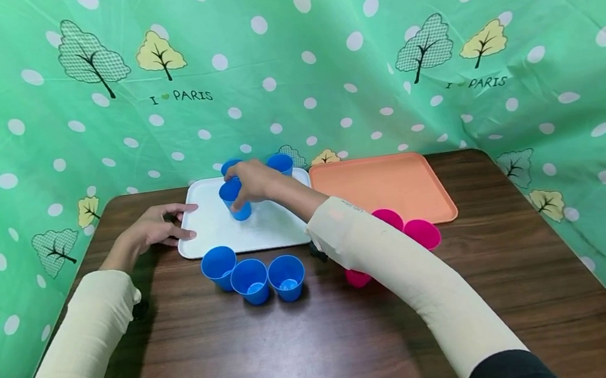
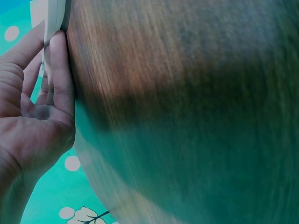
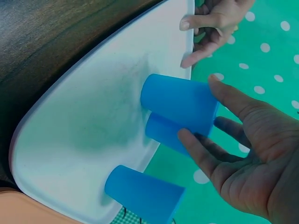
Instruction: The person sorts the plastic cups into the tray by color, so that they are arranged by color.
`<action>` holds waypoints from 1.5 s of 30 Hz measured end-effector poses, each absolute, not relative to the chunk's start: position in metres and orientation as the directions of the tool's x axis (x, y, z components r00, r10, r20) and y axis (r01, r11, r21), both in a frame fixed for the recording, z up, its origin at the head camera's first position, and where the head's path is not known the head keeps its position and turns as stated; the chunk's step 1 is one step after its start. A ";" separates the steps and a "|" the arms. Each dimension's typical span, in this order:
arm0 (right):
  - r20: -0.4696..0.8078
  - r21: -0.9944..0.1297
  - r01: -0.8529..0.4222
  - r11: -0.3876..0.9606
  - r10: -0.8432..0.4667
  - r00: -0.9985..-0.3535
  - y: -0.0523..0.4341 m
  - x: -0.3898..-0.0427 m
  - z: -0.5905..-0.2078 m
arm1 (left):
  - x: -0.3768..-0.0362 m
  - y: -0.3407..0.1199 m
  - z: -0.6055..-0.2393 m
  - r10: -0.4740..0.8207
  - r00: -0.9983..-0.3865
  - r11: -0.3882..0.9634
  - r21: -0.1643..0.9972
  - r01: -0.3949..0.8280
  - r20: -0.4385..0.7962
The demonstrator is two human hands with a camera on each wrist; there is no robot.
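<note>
In the head view, a blue cup (image 1: 239, 211) stands upright near the middle of the white tray (image 1: 212, 238). My right hand (image 1: 256, 181) holds this cup near its rim, thumb on one side and fingers on the other; the right wrist view shows the same cup (image 3: 175, 100) between them. Just behind it is a second blue cup (image 1: 227, 165), partly hidden by the hand. A third blue cup (image 1: 280, 164) stands at the tray's far right. With thumb and fingers on either side, my left hand (image 1: 155, 226) pinches the tray's left edge.
In front of the tray, three blue cups (image 1: 250, 282) stand close together on the wooden table (image 1: 233, 361). An orange tray (image 1: 376, 183) lies to the right of the white one. Several pink cups (image 1: 423, 234) are partly covered by the right sleeve. Green dotted cloth (image 1: 264, 61) hangs behind.
</note>
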State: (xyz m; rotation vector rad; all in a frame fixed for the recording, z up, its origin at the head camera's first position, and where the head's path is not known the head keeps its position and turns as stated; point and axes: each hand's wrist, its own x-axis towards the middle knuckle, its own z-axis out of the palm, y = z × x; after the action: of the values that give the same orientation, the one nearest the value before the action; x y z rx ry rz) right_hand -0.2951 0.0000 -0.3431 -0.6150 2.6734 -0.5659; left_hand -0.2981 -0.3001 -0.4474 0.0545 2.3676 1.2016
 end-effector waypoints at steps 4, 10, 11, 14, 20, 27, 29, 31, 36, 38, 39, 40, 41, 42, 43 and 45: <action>-0.239 -0.446 -0.332 0.831 -0.468 -0.851 0.001 -0.293 -0.343 | -0.297 -0.302 -0.446 0.237 -0.884 0.619 0.764 -0.182 -0.403; -0.250 -0.436 -0.327 0.839 -0.461 -0.851 0.003 -0.290 -0.339 | -0.296 -0.302 -0.444 0.232 -0.883 0.626 0.758 -0.185 -0.407; -0.247 -0.441 -0.327 0.836 -0.463 -0.851 0.004 -0.289 -0.338 | -0.296 -0.302 -0.444 0.232 -0.884 0.628 0.756 -0.182 -0.406; -0.235 -0.458 -0.318 0.830 -0.458 -0.857 0.006 -0.286 -0.336 | -0.296 -0.302 -0.444 0.234 -0.885 0.631 0.755 -0.177 -0.403; -0.200 -0.471 -0.303 0.829 -0.435 -0.878 0.011 -0.278 -0.332 | -0.294 -0.302 -0.443 0.242 -0.886 0.630 0.759 -0.167 -0.396; -0.181 -0.464 -0.316 0.828 -0.437 -0.881 0.018 -0.271 -0.334 | -0.294 -0.302 -0.445 0.245 -0.884 0.629 0.759 -0.167 -0.398; -0.180 -0.460 -0.314 0.830 -0.434 -0.883 0.019 -0.268 -0.333 | -0.293 -0.303 -0.445 0.246 -0.885 0.628 0.760 -0.167 -0.397; -0.180 -0.464 -0.311 0.829 -0.433 -0.883 0.021 -0.265 -0.332 | -0.293 -0.303 -0.446 0.246 -0.885 0.626 0.761 -0.167 -0.396; -0.173 -0.471 -0.322 0.822 -0.443 -0.880 0.024 -0.260 -0.325 | -0.294 -0.302 -0.446 0.248 -0.882 0.623 0.764 -0.172 -0.400; -0.170 -0.470 -0.331 0.818 -0.452 -0.876 0.026 -0.258 -0.323 | -0.295 -0.303 -0.447 0.245 -0.882 0.623 0.762 -0.175 -0.403; -0.170 -0.469 -0.335 0.817 -0.456 -0.874 0.026 -0.257 -0.322 | -0.295 -0.302 -0.447 0.244 -0.881 0.623 0.762 -0.176 -0.404; -0.173 -0.470 -0.336 0.816 -0.458 -0.872 0.027 -0.255 -0.321 | -0.296 -0.302 -0.447 0.245 -0.881 0.625 0.761 -0.175 -0.404; -0.174 -0.469 -0.338 0.816 -0.461 -0.870 0.028 -0.254 -0.320 | -0.296 -0.302 -0.447 0.245 -0.881 0.626 0.760 -0.174 -0.404; -0.177 -0.467 -0.339 0.817 -0.462 -0.869 0.028 -0.252 -0.320 | -0.297 -0.302 -0.447 0.246 -0.882 0.627 0.760 -0.172 -0.403; -0.180 -0.465 -0.340 0.817 -0.464 -0.867 0.029 -0.251 -0.319 | -0.297 -0.302 -0.447 0.245 -0.882 0.627 0.760 -0.172 -0.402; -0.189 -0.464 -0.342 0.817 -0.469 -0.863 0.030 -0.247 -0.318 | -0.298 -0.301 -0.447 0.246 -0.883 0.626 0.761 -0.171 -0.401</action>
State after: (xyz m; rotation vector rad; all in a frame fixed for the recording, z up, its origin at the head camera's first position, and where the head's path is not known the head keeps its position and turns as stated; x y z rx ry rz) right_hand -0.2474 0.0299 -0.3183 -0.6190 2.7065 -0.6106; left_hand -0.2977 -0.3011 -0.4466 0.0583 2.3759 1.1811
